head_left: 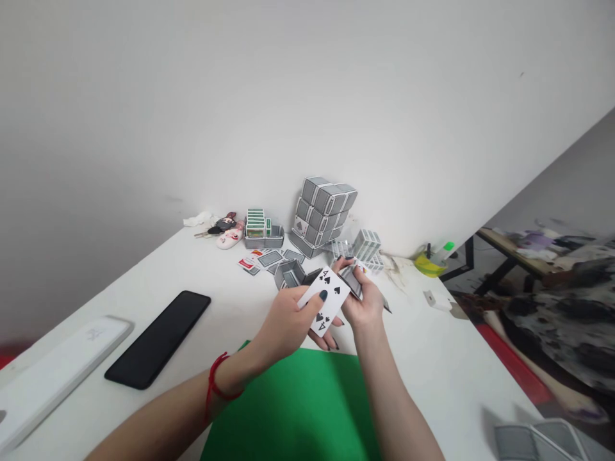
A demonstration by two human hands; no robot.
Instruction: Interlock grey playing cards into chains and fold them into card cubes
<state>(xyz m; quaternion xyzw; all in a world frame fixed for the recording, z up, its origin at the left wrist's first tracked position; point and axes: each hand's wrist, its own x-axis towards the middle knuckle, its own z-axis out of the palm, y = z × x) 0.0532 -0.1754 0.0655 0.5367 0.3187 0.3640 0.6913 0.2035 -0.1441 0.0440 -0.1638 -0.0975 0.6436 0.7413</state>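
My left hand (283, 323) grips a four of spades playing card (331, 307), its thumb pressed on the face. My right hand (366, 304) is closed around grey-backed playing cards (353, 280) that look bent; how many I cannot tell. Both hands are raised close together beyond the far edge of a green sheet (298, 410). Just past my left hand is an open box shape made of folded cards (288, 274). Loose cards (271, 258) lie flat behind it, some grey-backed.
A stack of folded-card blocks (324, 208) leans near the wall, beside a card tray (264, 242) holding small green-and-white packs. A black phone (158, 339) and a white device (62, 378) lie left. A yellow pouch (430, 264) is right; grey folded cards (533, 442) sit at the near right.
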